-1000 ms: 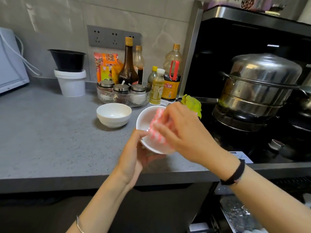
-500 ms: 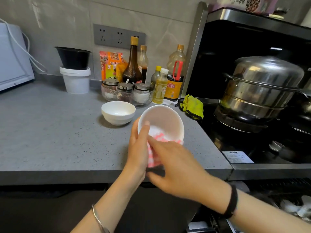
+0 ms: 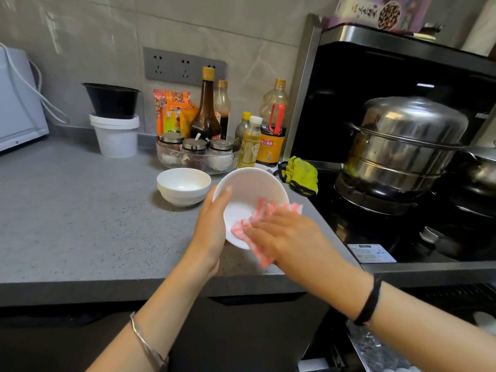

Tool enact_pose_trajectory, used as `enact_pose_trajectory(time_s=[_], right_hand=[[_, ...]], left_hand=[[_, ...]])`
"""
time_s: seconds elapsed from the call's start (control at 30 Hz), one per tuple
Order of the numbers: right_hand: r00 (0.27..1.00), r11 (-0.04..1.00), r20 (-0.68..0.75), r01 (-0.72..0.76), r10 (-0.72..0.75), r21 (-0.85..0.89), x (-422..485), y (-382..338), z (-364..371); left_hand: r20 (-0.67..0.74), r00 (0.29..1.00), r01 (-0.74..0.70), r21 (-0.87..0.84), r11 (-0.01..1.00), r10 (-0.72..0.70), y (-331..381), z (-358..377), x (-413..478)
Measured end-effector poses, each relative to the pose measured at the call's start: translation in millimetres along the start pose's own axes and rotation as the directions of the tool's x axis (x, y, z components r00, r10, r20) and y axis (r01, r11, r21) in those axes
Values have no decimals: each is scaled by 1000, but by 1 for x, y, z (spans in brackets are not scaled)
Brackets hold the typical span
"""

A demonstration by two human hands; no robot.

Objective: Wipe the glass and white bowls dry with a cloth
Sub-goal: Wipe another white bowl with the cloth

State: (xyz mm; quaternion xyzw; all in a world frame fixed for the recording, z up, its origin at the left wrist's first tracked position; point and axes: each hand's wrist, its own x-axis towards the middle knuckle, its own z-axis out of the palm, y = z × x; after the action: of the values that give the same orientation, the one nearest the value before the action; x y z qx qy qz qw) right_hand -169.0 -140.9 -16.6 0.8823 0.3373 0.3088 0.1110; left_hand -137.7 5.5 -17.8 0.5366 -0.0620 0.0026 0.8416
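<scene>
Left hand (image 3: 212, 226) grips the tilted white bowl (image 3: 249, 186) from its left side, the thumb hooked over the rim and the remaining fingers hidden beneath the wall. The bowl is held just above the front edge of the grey counter (image 3: 67, 210), its opening turned toward the camera. Right hand (image 3: 287, 237) lies on the pink-and-white cloth (image 3: 264, 210), fingers nearly straight, pressing it against the inner wall of the bowl. One end of the cloth hangs out below the palm, and the thumb is hidden. A silver bangle (image 3: 146, 342) circles the left wrist; a black band (image 3: 369, 302) circles the right.

Just left of the held bowl, the second white bowl (image 3: 183, 186) stands upright on the counter, apart from both hands. Behind it sits the glass bowl (image 3: 198, 162), holding three lidded jars. Bottles of sauce and oil stand behind and to the right of it, against the tiled wall.

Farther left, a white tub (image 3: 116, 135) carries a black bowl (image 3: 111, 100) on top. To the right, a yellow-green rag (image 3: 302, 174) lies at the edge of the black stove, where a steel steamer pot (image 3: 402, 146) rests on a burner.
</scene>
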Motion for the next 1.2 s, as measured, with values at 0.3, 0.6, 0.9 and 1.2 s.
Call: enact_pose_trajectory(time_s=[0.3,0.6,0.9,1.2], right_hand=[[997,975,43,-79,71,209,7,-10,-4],[979,992,-183,-103,88,-72,10,4,-3],[982,999,-186,3,-11,-43,-1,1,15],[972,965,-164,130,-170,-230,3,28,11]], left_hand=[[41,999,24,39,999,-26,13,-2,7],[92,995,-43,45,998,39,1,12,-8],[27,999,20,70,997,-22,-1,11,-3],[46,997,57,17,998,-58,5,5,1]])
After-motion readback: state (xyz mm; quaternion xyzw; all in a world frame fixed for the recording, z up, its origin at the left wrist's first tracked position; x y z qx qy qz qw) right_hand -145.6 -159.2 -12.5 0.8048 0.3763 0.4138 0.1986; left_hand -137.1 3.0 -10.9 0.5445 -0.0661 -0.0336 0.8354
